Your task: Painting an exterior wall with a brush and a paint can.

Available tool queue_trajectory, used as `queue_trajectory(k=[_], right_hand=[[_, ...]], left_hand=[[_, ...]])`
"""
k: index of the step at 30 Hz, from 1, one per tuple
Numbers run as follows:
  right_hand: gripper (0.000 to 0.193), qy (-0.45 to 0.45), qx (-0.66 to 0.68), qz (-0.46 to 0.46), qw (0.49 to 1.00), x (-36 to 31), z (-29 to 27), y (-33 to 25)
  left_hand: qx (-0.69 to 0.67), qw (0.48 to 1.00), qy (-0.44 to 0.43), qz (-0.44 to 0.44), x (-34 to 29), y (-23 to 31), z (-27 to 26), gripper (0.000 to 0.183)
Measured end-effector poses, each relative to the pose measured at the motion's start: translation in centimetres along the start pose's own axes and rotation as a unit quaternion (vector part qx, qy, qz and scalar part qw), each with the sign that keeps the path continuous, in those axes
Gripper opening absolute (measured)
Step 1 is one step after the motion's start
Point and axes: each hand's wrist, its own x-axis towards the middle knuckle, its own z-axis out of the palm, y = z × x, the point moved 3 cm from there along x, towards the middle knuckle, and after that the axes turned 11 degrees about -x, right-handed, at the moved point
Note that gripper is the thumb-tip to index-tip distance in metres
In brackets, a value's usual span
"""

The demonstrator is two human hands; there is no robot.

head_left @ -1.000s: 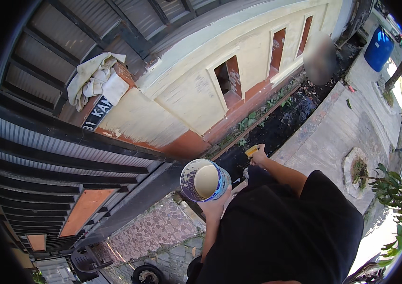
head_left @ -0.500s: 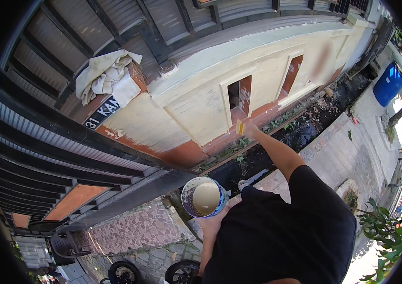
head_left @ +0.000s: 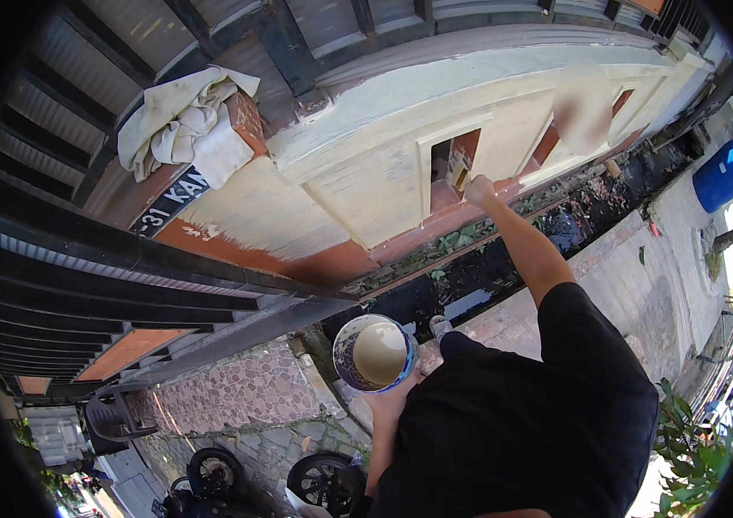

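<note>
My left hand (head_left: 391, 404) holds a round paint can (head_left: 375, 352) from below, close to my chest; the can holds cream-coloured paint. My right arm is stretched out to the cream and brown wall (head_left: 341, 186). My right hand (head_left: 480, 190) is closed at the lower edge of a narrow rectangular opening (head_left: 451, 164) in that wall. It grips a small paintbrush (head_left: 463, 180), of which only a bit shows, touching the opening's inner side. My black shirt fills the lower right.
A drain ditch (head_left: 479, 289) with dark water and weeds runs between me and the wall. A pale cloth (head_left: 178, 121) lies on a brick pillar. A black metal gate (head_left: 82, 259) is on the left, motorbike wheels (head_left: 325, 480) below, a blue barrel (head_left: 723, 173) at far right.
My right hand has moved from near the can out to the wall opening, with the yellow-handled brush. The can has stayed in my left hand. The view has shifted closer to the wall.
</note>
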Motion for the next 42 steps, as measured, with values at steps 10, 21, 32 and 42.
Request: queue_trajectory(k=[10, 21, 32, 42], right_hand=[[0.027, -0.161, 0.099, -0.018, 0.982, -25.3, 13.5, 2.6], [0.024, -0.246, 0.311, 0.014, 0.918, -36.9, 12.9, -5.4], [0.023, -0.086, 0.328, 0.018, 0.940, -40.7, 2.2, -7.1], [0.025, -0.067, 0.211, -0.134, 0.966, -41.1, -4.2, -13.0]], left_hand=[[-0.036, 0.999, -0.036, 0.019, 2.1, 0.6, -6.9, 0.080], [-0.007, 0.997, -0.045, 0.058, 1.7, 0.8, -18.2, 0.074], [-0.030, 0.992, -0.100, 0.073, 3.0, 0.2, -20.2, 0.096], [0.006, 0.991, -0.094, 0.100, 6.9, -3.4, -18.5, 0.127]])
